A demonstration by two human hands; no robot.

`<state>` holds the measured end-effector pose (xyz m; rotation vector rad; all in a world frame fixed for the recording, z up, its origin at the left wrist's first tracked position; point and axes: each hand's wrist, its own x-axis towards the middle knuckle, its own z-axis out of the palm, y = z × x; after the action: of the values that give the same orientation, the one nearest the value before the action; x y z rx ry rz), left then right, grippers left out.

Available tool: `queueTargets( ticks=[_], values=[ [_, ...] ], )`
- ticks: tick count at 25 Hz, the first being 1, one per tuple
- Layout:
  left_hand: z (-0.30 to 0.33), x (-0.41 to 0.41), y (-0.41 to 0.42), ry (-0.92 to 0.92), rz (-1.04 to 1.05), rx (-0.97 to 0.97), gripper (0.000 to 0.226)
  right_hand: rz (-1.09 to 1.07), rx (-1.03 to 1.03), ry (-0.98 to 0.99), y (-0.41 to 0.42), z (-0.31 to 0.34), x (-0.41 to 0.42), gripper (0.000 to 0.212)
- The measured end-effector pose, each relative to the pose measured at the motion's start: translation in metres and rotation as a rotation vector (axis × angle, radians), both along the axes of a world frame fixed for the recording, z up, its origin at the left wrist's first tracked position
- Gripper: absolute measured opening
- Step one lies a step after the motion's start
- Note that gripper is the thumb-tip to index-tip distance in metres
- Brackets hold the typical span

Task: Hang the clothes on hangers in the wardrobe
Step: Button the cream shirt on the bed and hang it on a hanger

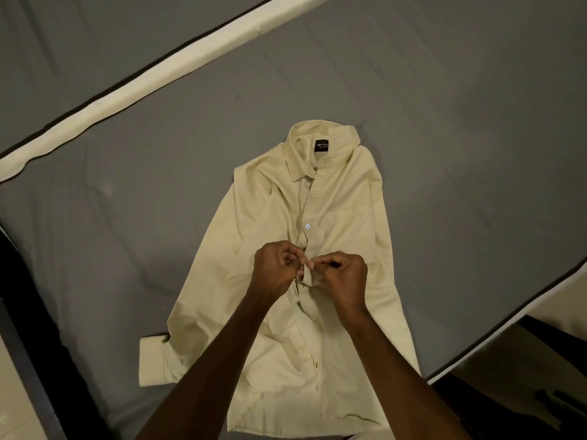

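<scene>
**Inspector:** Item under review: one pale yellow shirt point(317, 236), lying face up and spread flat on the grey mattress point(460, 122), collar away from the person, one cuff folded out at the lower left.

**Clerk:** And the hands?

**Inspector:** Both are brought together at the middle of the button placket. The left hand point(275, 270) and the right hand point(341, 274) each have fingers curled, pinching the fabric edges at one button position. Whether that button is being fastened or undone I cannot tell.

**Clerk:** Buttons above that point?

**Inspector:** Two show on the placket point(309, 214) towards the collar; the placket lies closed there. Below the hands the front gapes slightly.

**Clerk:** Progress against the task?

**Inspector:** Early, in my judgement. No hanger and no wardrobe appear in view. The shirt is not yet on a hanger; that step, and carrying it to the wardrobe, remain.
</scene>
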<state>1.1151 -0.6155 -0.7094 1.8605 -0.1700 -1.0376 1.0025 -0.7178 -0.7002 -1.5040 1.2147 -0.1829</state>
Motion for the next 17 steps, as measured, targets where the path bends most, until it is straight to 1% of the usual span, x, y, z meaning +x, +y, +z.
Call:
queueTargets(
  ticks=[3, 6, 7, 9, 10, 11, 12, 13, 15, 16, 17],
  values=[
    [-0.004, 0.009, 0.000, -0.039, -0.070, -0.027, 0.008, -0.183, 0.332, -0.042, -0.009, 0.007, 0.010, 0.006],
    [0.000, 0.020, -0.005, 0.042, -0.064, -0.075, 0.006, -0.244, 0.474, -0.075, -0.019, 0.007, 0.017, 0.008],
    [0.000, 0.022, -0.008, 0.019, -0.074, -0.077, 0.006, -0.243, 0.516, -0.089, -0.022, 0.006, 0.018, 0.009],
    [-0.004, 0.024, -0.013, -0.190, -0.167, -0.046, 0.006, -0.236, 0.571, -0.089, -0.026, 0.003, 0.019, 0.011],
    [-0.005, 0.023, -0.015, -0.323, -0.227, -0.031, 0.006, -0.226, 0.553, -0.076, -0.028, 0.002, 0.019, 0.009],
    [-0.005, 0.022, -0.016, -0.446, -0.270, -0.025, 0.006, -0.206, 0.487, -0.057, -0.028, 0.000, 0.019, 0.005],
    [-0.005, 0.021, -0.016, -0.541, -0.283, -0.023, 0.006, -0.173, 0.365, -0.033, -0.026, -0.001, 0.018, 0.007],
    [-0.004, 0.020, -0.012, -0.596, -0.268, -0.020, 0.009, -0.130, 0.227, -0.007, -0.022, -0.001, 0.017, 0.011],
    [-0.004, 0.017, 0.002, -0.586, -0.242, -0.032, 0.016, -0.048, -0.005, 0.028, -0.006, 0.005, 0.013, 0.014],
    [-0.003, 0.010, 0.010, -0.576, -0.259, -0.021, 0.017, -0.003, -0.072, 0.035, 0.004, 0.007, 0.008, 0.014],
    [-0.004, 0.002, 0.020, -0.603, -0.279, 0.021, 0.016, 0.049, -0.115, 0.035, 0.016, 0.005, 0.001, 0.015]
  ],
)
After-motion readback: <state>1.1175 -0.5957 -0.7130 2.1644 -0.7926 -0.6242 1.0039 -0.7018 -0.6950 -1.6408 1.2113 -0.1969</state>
